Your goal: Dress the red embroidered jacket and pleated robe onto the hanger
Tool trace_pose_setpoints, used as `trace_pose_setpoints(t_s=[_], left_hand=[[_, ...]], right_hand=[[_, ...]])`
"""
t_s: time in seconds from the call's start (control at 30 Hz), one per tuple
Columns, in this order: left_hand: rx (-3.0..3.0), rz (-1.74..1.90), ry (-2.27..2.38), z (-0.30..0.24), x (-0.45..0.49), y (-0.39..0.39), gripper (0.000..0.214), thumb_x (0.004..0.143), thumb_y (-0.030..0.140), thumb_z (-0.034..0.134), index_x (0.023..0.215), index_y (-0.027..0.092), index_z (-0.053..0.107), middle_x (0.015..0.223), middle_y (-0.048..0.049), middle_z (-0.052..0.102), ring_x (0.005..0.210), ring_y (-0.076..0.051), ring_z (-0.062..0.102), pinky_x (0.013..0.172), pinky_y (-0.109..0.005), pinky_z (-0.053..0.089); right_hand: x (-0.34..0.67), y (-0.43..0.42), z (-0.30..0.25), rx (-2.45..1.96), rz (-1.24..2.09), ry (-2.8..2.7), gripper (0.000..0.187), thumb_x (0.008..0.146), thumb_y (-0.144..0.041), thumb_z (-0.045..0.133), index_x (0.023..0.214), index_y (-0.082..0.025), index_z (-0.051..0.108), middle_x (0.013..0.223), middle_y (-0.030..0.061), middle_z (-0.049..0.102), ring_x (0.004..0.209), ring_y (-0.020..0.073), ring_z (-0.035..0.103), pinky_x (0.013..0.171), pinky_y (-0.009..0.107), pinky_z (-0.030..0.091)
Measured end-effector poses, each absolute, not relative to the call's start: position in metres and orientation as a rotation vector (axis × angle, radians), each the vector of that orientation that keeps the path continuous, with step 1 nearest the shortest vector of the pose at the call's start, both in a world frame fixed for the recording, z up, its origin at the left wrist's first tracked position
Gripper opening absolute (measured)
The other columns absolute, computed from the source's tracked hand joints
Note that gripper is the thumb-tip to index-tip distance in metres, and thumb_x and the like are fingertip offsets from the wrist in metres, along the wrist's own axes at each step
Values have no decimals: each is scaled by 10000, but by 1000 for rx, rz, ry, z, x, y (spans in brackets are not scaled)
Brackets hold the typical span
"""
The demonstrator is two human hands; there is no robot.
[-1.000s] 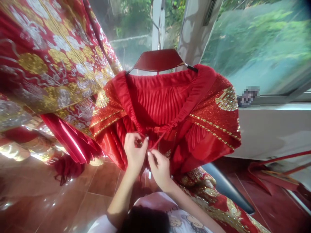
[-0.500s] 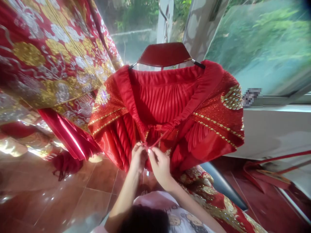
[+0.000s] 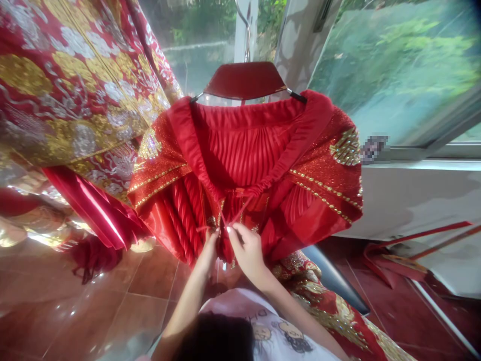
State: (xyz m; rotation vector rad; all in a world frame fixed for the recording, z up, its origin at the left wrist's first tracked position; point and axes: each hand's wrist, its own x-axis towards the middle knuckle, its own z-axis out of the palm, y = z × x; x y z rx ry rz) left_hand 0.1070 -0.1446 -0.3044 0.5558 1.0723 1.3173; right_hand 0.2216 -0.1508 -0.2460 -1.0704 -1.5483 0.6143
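A red pleated skirt (image 3: 244, 150) with a gathered waistband and gold beaded trim hangs from a hanger (image 3: 246, 80). From its front opening runs a thin red drawstring (image 3: 241, 209), its two strands meeting between my hands. My right hand (image 3: 248, 248) pinches the string between thumb and forefinger. Close beside it, my left hand (image 3: 211, 243) has its fingers drawn together at the string, and a short end pokes out to its left. The left fingertips are partly hidden, and whether a knot lies between the hands is unclear.
An embroidered red and gold garment (image 3: 82, 85) hangs at the left, above shiny red cloth (image 3: 93, 210). Windows (image 3: 394, 65) stand behind the hanger. Sequined fabric (image 3: 330, 306) drapes at lower right, near a dark padded edge (image 3: 338, 281). A red-framed object (image 3: 398, 260) stands at right.
My left hand has moved down and slightly outward, and a string end now shows beside it. My right hand still pinches the string. The view has shifted a little, moving the skirt leftward.
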Motion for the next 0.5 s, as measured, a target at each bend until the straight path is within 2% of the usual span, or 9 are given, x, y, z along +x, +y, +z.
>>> trace_pose_setpoints(t_s=[0.03, 0.1, 0.17, 0.2, 0.27, 0.33, 0.37, 0.43, 0.5], left_hand=[[644, 1338, 1099, -290, 106, -148, 411, 792, 441, 668, 1119, 201, 610, 1157, -88, 673, 1112, -220, 620, 941, -333, 489], [892, 1363, 1213, -259, 102, -155, 517, 807, 461, 664, 1268, 253, 555, 1432, -70, 498, 1373, -212, 404, 1124, -343, 338], [1181, 1342, 1304, -230, 99, -161, 533, 809, 451, 669, 1295, 259, 565, 1499, -57, 420, 1439, -214, 291, 1190, -352, 215], [1297, 1318, 1291, -219, 99, -163, 495, 827, 450, 647, 1277, 251, 590, 1471, -63, 458, 1425, -219, 319, 1191, -353, 210], [1425, 1262, 1173, -206, 103, -164, 415, 890, 459, 549, 1232, 236, 626, 1320, -81, 595, 1295, -219, 491, 1129, -344, 331], [1450, 1218, 1095, -205, 109, -161, 384, 934, 455, 459, 1180, 223, 642, 1100, -79, 685, 1022, -193, 636, 935, -303, 485], [1472, 1208, 1105, -208, 112, -158, 365, 943, 447, 441, 1122, 214, 657, 975, -65, 697, 867, -171, 646, 812, -275, 512], [1563, 1214, 1208, -214, 114, -152, 328, 933, 434, 468, 915, 189, 684, 721, -20, 647, 612, -121, 554, 592, -225, 454], [1672, 1251, 1308, -215, 109, -146, 317, 881, 425, 568, 715, 169, 656, 580, 13, 575, 500, -86, 461, 482, -201, 357]], right_hand=[[223, -151, -244, -1071, 625, -1553, 231, 915, -247, 472, 761, -158, 619, 666, 18, 655, 568, 108, 593, 571, 201, 454], [225, -152, -240, -1068, 642, -1553, 230, 908, -253, 477, 748, -159, 612, 655, 17, 649, 558, 109, 582, 563, 205, 453], [226, -154, -236, -1055, 655, -1555, 232, 900, -256, 480, 729, -160, 602, 619, 9, 629, 531, 105, 559, 536, 202, 444], [226, -156, -234, -1051, 655, -1556, 236, 898, -262, 482, 723, -159, 601, 608, 8, 623, 520, 103, 549, 523, 200, 438], [226, -159, -230, -1049, 645, -1558, 245, 899, -273, 480, 727, -155, 609, 608, 11, 627, 509, 99, 543, 507, 195, 432], [228, -160, -228, -1041, 635, -1572, 252, 901, -266, 472, 730, -150, 617, 607, 10, 630, 492, 92, 535, 489, 189, 422], [230, -160, -226, -1034, 635, -1592, 245, 900, -252, 471, 741, -148, 624, 617, 10, 638, 499, 91, 543, 494, 187, 426], [237, -155, -222, -1031, 622, -1663, 237, 894, -219, 473, 741, -144, 638, 619, 8, 643, 500, 89, 548, 499, 185, 428], [248, -149, -213, -1047, 586, -1753, 226, 888, -211, 502, 742, -140, 659, 611, 5, 649, 488, 86, 548, 499, 187, 429]])
